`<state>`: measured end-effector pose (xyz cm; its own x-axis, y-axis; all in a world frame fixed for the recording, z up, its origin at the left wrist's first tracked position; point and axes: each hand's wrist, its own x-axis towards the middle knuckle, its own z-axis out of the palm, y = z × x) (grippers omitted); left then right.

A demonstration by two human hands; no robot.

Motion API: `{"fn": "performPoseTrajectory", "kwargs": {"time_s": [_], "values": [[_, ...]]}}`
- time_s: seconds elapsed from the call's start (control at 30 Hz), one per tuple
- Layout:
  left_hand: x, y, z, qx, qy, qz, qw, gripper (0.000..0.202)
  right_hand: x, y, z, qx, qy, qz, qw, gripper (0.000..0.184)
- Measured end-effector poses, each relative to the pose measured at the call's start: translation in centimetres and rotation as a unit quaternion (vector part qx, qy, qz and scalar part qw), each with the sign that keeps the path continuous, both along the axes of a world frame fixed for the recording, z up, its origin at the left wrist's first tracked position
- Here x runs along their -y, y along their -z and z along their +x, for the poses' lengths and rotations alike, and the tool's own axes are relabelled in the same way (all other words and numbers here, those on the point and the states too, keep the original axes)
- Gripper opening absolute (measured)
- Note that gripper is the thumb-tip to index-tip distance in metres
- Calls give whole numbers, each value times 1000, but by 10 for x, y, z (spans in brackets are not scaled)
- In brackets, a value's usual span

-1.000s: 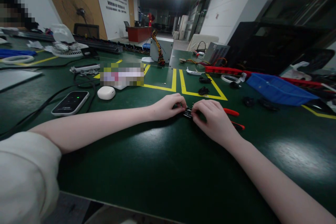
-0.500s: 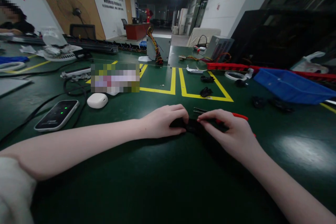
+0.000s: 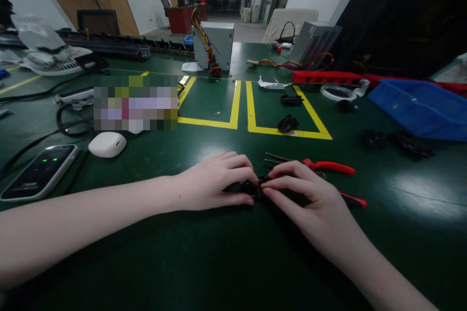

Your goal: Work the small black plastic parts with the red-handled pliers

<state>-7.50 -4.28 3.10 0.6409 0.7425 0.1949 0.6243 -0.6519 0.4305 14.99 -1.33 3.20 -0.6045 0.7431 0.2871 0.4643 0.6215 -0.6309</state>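
Note:
My left hand (image 3: 222,180) lies on the green table with its fingers curled round a small black plastic part (image 3: 258,190), whose exact kind I cannot make out. From the other side my right hand (image 3: 306,197) brings thumb and fingertips together at the right end of that part. Whether a tiny piece sits between those fingertips is hidden. Just behind the right hand lie red-handled pliers (image 3: 328,166), their thin jaws pointing left and one handle partly covered by the hand.
Two black parts (image 3: 288,123) lie at the yellow-taped square. A blue bin (image 3: 423,107) stands right, with dark pieces (image 3: 410,143) before it. At left are a white earbud case (image 3: 107,145), a lit device (image 3: 40,171) and cables. Metal power supply boxes (image 3: 219,46) stand behind.
The view has tilted down and come closer. My right fingertips have moved in against the black part, and more of the pliers shows behind the hand.

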Motion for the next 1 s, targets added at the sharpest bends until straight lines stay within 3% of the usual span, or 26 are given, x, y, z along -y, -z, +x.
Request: {"fn": "performPoseTrajectory", "kwargs": {"time_s": [1.0], "values": [[-7, 5, -6, 18, 35, 21, 999, 24, -7, -2, 1, 26, -20, -25, 999, 20]]}}
